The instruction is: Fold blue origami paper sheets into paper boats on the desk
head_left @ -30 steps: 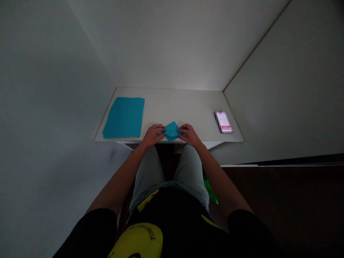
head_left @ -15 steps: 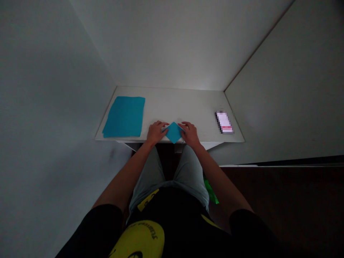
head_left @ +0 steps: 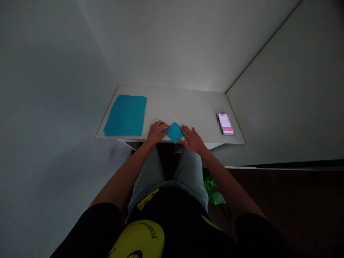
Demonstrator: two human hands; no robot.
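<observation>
A small folded piece of blue paper (head_left: pixel 174 132) lies as a diamond at the front edge of the white table. My left hand (head_left: pixel 157 132) is at its left corner, the fingers curled and closed on that side, thumb against the paper. On the right side my right hand (head_left: pixel 194 139) lies flat with its fingers stretched out and the fingertips touching the paper's right edge. The thumb of that hand reaches near the bottom corner. A stack of blue paper sheets (head_left: pixel 125 115) sits farther left on the table.
A phone (head_left: pixel 225 123) with a blurred screen lies at the right end of the white table (head_left: pixel 182 102). Walls enclose the table at the back, left and right. A green plastic bag (head_left: pixel 214 191) is on the dark floor beside my right leg.
My right hand has let go of the paper's right corner and spread flat, shifting right and toward me. The left hand stays at the left corner. The view has tilted slightly.
</observation>
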